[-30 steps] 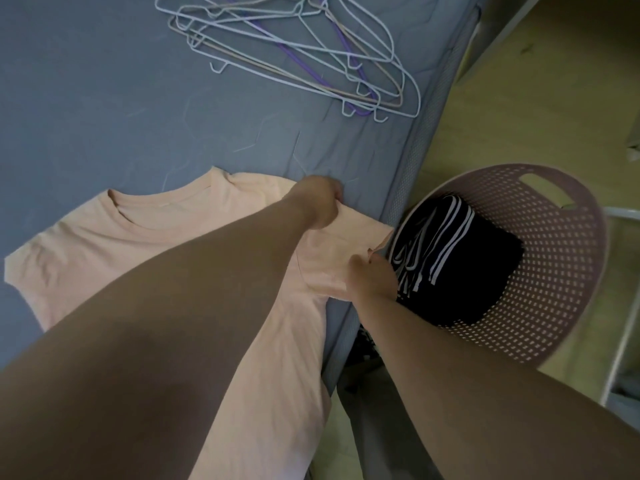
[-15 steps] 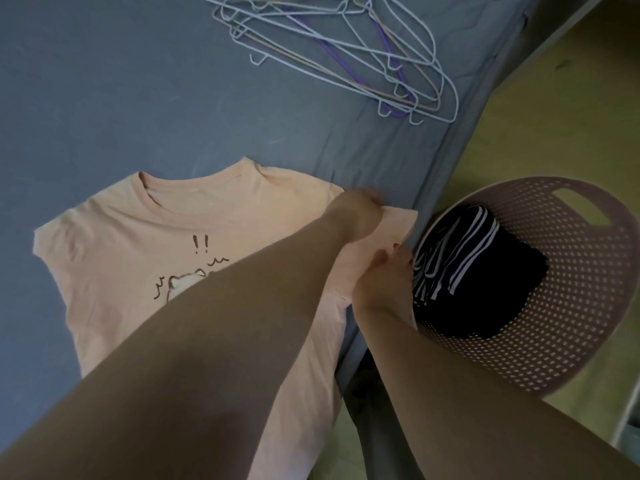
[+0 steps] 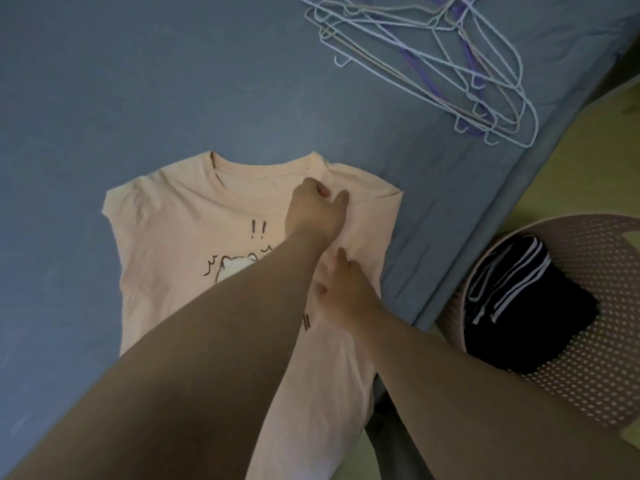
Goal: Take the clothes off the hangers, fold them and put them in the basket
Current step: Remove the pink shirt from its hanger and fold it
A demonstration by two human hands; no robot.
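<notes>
A peach T-shirt (image 3: 180,237) lies face up in the middle of the frame on the blue-grey bed (image 3: 138,81), collar toward the top and its lower part hidden under the person's forearms. Its right-hand sleeve is folded inward, so that side runs as a straight edge close to the edge of the bed. The left hand (image 3: 313,211) sits on the shirt just below and to the right of the collar; its fingers (image 3: 323,190) are curled in tight and the thumb juts out beside them, pinching a bit of the cloth between them. The right hand (image 3: 343,291) lies lower down on the folded side, fingers loosely straight and spread flat on the fabric, gripping nothing. A cartoon print (image 3: 235,268) with two exclamation marks shows left of the arms, partly covered. A loose pile of wire hangers (image 3: 450,64) — white, with one purple among them — lies on the bed at upper right, well apart from the shirt. At lower right, on the yellowish floor (image 3: 571,174) just beside the bed, stands a pink perforated basket (image 3: 588,358) holding a folded dark garment (image 3: 519,306) with white stripes.
</notes>
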